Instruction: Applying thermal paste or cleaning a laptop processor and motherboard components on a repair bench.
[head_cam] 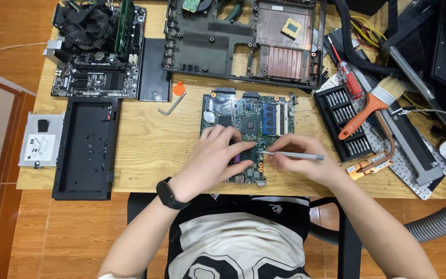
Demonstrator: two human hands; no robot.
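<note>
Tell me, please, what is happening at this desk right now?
A person sits at a wooden table bent over a green circuit board. The left hand rests flat on the board's near part, while the right hand holds a slim grey screwdriver with its tip at the board. Around it lie another circuit board, a black laptop shell, a bit case and an orange-handled brush.

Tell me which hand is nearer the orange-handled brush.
Right. The right hand, holding a slim grey tool, sits left of and below the orange-handled brush. The left hand rests on the green circuit board, farther left.
</note>
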